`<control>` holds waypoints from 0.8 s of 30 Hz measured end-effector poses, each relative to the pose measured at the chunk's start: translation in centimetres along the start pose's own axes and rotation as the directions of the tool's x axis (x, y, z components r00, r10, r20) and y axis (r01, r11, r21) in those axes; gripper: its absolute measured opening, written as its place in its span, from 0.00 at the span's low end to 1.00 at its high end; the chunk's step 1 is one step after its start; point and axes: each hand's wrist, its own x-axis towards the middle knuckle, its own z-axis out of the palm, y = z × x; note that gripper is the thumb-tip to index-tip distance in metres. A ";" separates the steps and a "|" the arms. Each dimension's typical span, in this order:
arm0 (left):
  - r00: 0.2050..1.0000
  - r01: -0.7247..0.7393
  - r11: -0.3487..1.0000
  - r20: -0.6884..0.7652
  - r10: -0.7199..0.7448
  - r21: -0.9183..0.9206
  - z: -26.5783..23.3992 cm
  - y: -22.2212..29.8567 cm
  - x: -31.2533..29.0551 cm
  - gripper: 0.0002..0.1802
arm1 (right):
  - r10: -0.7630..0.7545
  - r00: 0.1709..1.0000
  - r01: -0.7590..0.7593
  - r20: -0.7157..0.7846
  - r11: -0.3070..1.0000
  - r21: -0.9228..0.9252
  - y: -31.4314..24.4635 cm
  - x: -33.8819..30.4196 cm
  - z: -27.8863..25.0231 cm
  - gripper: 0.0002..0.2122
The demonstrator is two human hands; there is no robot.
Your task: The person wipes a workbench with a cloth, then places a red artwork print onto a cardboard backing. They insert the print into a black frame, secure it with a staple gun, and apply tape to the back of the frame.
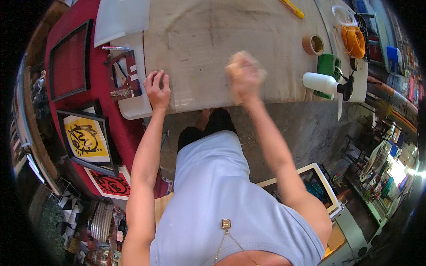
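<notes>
Fingers of your R hand [247, 84] are clenched round a tan wad [237, 60], prob. a rag or crumpled paper; too blurred to ID, & can't tell whether it's touching down. Wad's over a faint clear sheet [199, 68], glass or plastic, lying flat on the worktable [284, 33]. Your L hand [158, 94] has fingers loosely curled w/ nothing in the grasp, tips apparently down just beside the sheet's L edge, maybe bracing. Step in hand, judging by the blur: rubbing or wiping the sheet's surface. Next move prob. calls for even pressure w/ the wad, overlapping strokes out to the corners, L fingers clear of the wiped area & ready to steady the edge. Further out on the R: white bottle w/ dark top [319, 83], handy if you need fluid (contents unknown), a green item [326, 64] behind it, tape roll [307, 45], then orange cord coil [353, 42]. Out L: a pen [116, 48], a dark red tray [128, 60] of small bits, then on red cloth [101, 75] a black frame [54, 66] &, nearer you, a yellow print [82, 137].
</notes>
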 end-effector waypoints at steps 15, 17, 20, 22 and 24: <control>0.997 0.024 0.999 0.075 -0.026 0.028 -0.3 0.7 0.5 0.15 | -0.424 0.881 0.328 0.209 0.867 0.375 -8.7 2.3 3.4 0.27; 0.997 0.038 0.999 0.066 -0.039 0.024 -0.4 0.9 0.5 0.15 | -0.358 0.897 0.309 0.261 0.928 0.208 -2.2 -0.8 -0.1 0.23; 0.997 0.043 0.999 0.060 -0.043 0.013 -0.4 1.0 0.5 0.15 | -0.169 0.985 0.169 0.016 0.985 0.031 6.7 3.8 -2.6 0.18; 0.997 0.049 0.999 0.059 -0.048 -0.013 -0.2 1.3 0.5 0.15 | -0.024 0.997 0.022 -0.078 1.000 -0.020 5.4 8.4 -2.7 0.19; 0.996 0.049 0.999 0.071 -0.049 -0.009 -0.3 1.7 0.9 0.15 | -0.140 0.981 0.130 -0.136 0.988 -0.077 2.6 11.7 1.9 0.20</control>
